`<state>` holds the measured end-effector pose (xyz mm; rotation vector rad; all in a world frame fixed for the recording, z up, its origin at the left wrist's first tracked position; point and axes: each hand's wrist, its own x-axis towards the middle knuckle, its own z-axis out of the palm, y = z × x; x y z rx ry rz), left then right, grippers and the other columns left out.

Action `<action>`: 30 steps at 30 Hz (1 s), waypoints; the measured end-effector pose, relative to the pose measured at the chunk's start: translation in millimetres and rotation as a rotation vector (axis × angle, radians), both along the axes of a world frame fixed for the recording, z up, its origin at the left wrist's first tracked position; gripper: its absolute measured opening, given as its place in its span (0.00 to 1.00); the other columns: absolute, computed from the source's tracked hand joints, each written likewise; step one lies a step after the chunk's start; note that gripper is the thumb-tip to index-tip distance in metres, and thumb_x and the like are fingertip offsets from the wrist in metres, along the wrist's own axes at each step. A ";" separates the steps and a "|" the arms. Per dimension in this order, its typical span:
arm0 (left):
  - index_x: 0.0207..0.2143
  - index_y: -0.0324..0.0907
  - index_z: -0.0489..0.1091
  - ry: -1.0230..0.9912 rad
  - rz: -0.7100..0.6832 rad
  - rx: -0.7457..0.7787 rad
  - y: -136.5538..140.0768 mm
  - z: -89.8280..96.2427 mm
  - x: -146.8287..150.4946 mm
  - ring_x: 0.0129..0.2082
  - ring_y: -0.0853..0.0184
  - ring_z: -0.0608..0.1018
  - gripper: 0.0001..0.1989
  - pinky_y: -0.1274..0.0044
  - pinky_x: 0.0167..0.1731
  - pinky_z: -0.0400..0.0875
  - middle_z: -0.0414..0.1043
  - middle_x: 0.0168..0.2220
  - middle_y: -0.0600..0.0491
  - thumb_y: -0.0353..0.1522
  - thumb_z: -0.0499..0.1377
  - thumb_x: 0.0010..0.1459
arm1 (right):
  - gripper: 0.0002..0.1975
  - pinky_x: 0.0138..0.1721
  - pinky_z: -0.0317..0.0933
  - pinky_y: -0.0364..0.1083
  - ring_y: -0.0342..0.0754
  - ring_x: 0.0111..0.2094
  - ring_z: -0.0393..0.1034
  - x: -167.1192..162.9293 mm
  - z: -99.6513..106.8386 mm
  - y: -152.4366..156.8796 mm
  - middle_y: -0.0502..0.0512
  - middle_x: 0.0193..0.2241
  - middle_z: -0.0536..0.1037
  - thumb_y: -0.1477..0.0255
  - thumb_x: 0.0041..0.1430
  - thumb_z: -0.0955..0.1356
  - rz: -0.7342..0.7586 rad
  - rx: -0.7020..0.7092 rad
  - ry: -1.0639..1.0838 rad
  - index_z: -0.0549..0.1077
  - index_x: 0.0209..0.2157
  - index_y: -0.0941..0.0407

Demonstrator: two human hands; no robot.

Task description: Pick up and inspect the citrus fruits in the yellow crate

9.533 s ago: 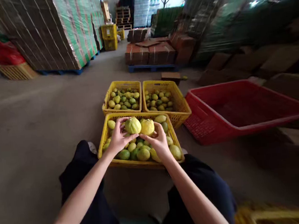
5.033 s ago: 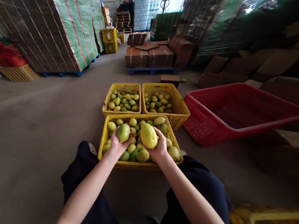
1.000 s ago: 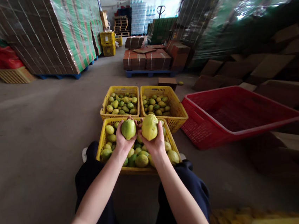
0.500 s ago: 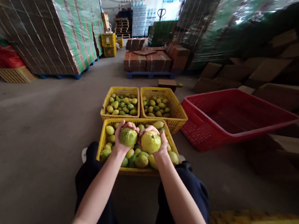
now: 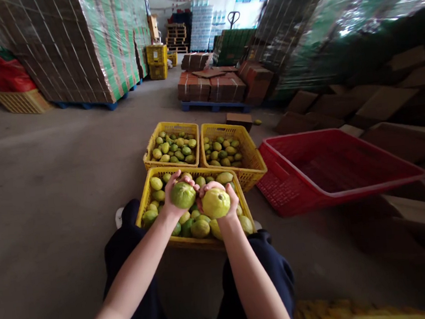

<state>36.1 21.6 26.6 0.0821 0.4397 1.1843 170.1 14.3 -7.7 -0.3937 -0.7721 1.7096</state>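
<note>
My left hand is wrapped round a green lemon, which rests in the palm with its end towards me. In my right hand lies a paler, yellow-green lemon, gripped between thumb and fingers, its dark stem spot facing up. Both hands are close together above a yellow plastic crate that holds many green and yellow lemons. Some of those are hidden behind my hands and forearms.
Beyond stand two more yellow crates, one at left and one at right, with lemons inside. A red plastic basket is on the right. Flattened cardboard boxes, a carton pallet and wrapped stacks surround the floor.
The yellow-green lemon in my right hand has turned slightly, its stem spot shifting right. My left hand keeps its hold on the green one. The camera view has shifted a little.
</note>
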 end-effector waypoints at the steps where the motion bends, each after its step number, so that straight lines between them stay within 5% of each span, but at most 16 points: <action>1: 0.19 0.42 0.67 -0.032 0.051 -0.042 0.1 -1.5 0.8 0.20 0.70 0.75 0.21 0.78 0.28 0.75 0.69 0.18 0.55 0.35 0.53 0.67 | 0.21 0.20 0.67 0.47 0.52 0.26 0.74 -1.9 1.5 0.5 0.55 0.23 0.77 0.51 0.54 0.68 -0.042 -0.071 0.028 0.75 0.26 0.56; 5: 0.34 0.44 0.75 -0.164 0.229 -0.165 2.0 -8.2 2.3 0.34 0.68 0.81 0.16 0.78 0.38 0.78 0.77 0.29 0.52 0.33 0.48 0.68 | 0.18 0.26 0.71 0.46 0.49 0.30 0.76 -8.0 11.2 1.5 0.53 0.30 0.80 0.56 0.60 0.64 -0.217 -0.349 0.168 0.76 0.36 0.55; 14: 0.51 0.42 0.73 -0.060 0.208 -0.165 8.0 -32.4 -4.4 0.47 0.57 0.82 0.17 0.68 0.42 0.82 0.79 0.39 0.45 0.34 0.50 0.66 | 0.12 0.30 0.75 0.45 0.47 0.33 0.78 -8.2 2.1 13.6 0.51 0.31 0.80 0.61 0.61 0.65 -0.403 -0.715 0.309 0.74 0.41 0.52; 19: 0.46 0.41 0.72 0.121 -0.062 -0.246 -7.5 -49.3 -2.9 0.41 0.64 0.82 0.17 0.76 0.34 0.80 0.78 0.40 0.46 0.39 0.47 0.69 | 0.11 0.29 0.75 0.45 0.48 0.33 0.78 -1.3 1.0 11.5 0.50 0.29 0.79 0.61 0.60 0.65 -0.380 -0.765 0.288 0.74 0.41 0.50; 23: 0.36 0.42 0.75 0.285 -0.359 -0.259 -51.8 -77.3 0.9 0.30 0.64 0.82 0.12 0.76 0.28 0.78 0.79 0.34 0.44 0.38 0.55 0.65 | 0.11 0.29 0.75 0.45 0.47 0.31 0.77 15.6 7.2 7.1 0.49 0.28 0.80 0.62 0.59 0.67 -0.399 -0.784 0.237 0.73 0.42 0.50; 27: 0.25 0.52 0.74 0.851 -1.149 0.120 -113.2 -119.2 -10.7 0.30 0.56 0.83 0.13 0.58 0.35 0.77 0.77 0.26 0.54 0.49 0.60 0.51 | 0.09 0.29 0.75 0.45 0.48 0.30 0.77 34.8 15.1 1.0 0.48 0.26 0.79 0.63 0.59 0.66 -0.456 -0.820 0.209 0.72 0.40 0.50; 28: 0.23 0.53 0.73 1.019 -1.187 0.246 -126.1 -128.6 -16.8 0.32 0.51 0.84 0.13 0.53 0.34 0.76 0.76 0.25 0.55 0.50 0.61 0.47 | 0.09 0.29 0.75 0.45 0.48 0.29 0.77 39.4 16.6 -1.0 0.48 0.26 0.79 0.63 0.60 0.66 -0.463 -0.830 0.211 0.72 0.39 0.50; 30: 0.29 0.57 0.75 1.443 -0.870 0.597 -142.7 -141.4 -30.6 0.36 0.46 0.84 0.16 0.49 0.31 0.73 0.78 0.29 0.56 0.52 0.64 0.39 | 0.08 0.29 0.75 0.46 0.48 0.28 0.77 48.0 18.5 -4.8 0.47 0.26 0.79 0.63 0.60 0.66 -0.478 -0.830 0.216 0.72 0.39 0.50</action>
